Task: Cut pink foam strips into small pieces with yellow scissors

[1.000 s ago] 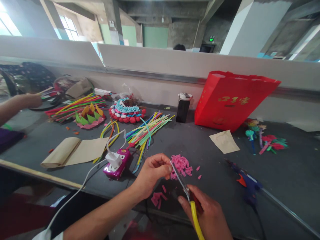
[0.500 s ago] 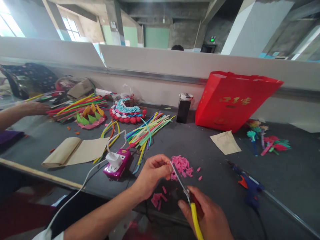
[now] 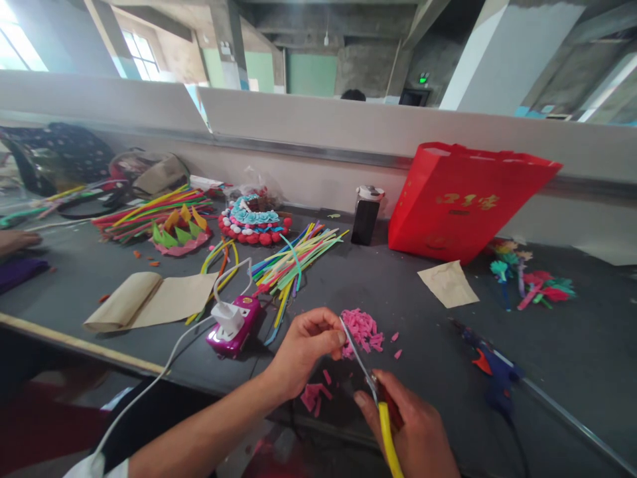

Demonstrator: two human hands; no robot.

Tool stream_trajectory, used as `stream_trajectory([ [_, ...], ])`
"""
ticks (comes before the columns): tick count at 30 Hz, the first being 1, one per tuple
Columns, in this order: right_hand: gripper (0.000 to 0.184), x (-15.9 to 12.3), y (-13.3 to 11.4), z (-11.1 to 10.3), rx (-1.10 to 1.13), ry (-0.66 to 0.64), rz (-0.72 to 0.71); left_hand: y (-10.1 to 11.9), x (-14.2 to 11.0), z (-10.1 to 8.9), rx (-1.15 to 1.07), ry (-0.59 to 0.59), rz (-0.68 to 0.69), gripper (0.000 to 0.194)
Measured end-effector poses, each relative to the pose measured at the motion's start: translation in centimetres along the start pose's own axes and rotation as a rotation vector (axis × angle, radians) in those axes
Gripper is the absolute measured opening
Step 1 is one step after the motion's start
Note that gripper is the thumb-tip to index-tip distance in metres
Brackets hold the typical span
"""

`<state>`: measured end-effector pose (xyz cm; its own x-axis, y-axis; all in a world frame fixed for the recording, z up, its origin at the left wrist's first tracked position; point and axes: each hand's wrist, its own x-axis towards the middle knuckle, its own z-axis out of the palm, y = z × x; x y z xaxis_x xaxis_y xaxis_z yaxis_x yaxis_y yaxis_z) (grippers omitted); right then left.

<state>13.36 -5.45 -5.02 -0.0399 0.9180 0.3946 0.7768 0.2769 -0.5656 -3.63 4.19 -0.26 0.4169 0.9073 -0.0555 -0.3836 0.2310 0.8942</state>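
Observation:
My right hand (image 3: 413,425) grips a pair of scissors (image 3: 388,438) with a yellow-covered handle. Their blades point up and left, and the tips reach my left hand (image 3: 308,348). Thumb and fingers of that left hand are pinched together by the tips; whatever sits between them is too small or hidden to make out. Just behind the blades lies a heap of small pink pieces (image 3: 362,330), with a few strays to its right. Below my left hand, near the table's front edge, is a smaller group of pink strips (image 3: 312,397).
A purple power socket (image 3: 233,338) with a white plug and cable stands left, beside a brown paper roll (image 3: 124,302) and colourful strips (image 3: 298,259). Rightward lie a glue gun (image 3: 492,372) and a red bag (image 3: 462,206). A bottle (image 3: 365,216) stands behind. Another person's hand (image 3: 17,242) shows far left.
The other person's hand at far left has drawn back toward the left edge, away from the strips. My hands and the scissors have barely moved.

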Motion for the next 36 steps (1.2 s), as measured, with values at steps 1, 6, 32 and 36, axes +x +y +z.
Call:
stream_trajectory([
  [1, 0.027, 0.0, 0.0, 0.0, -0.012, -0.005, -0.002, -0.1, 0.0, 0.0, -0.001, 0.000, 0.001, 0.011],
  [6, 0.026, 0.0, 0.1, -0.3, -0.049, -0.033, -0.011, -0.8, -0.2, 0.2, -0.021, -0.015, -0.025, 0.011],
  [32, 0.027, -0.1, 0.3, -0.2, -0.070, 0.007, -0.011, 0.0, -0.2, 0.3, -0.025, -0.003, -0.010, 0.010],
  [36, 0.026, -0.1, 0.2, -0.2, -0.050, -0.011, 0.011, 0.0, -0.2, 0.3, -0.001, -0.004, -0.005, 0.011],
])
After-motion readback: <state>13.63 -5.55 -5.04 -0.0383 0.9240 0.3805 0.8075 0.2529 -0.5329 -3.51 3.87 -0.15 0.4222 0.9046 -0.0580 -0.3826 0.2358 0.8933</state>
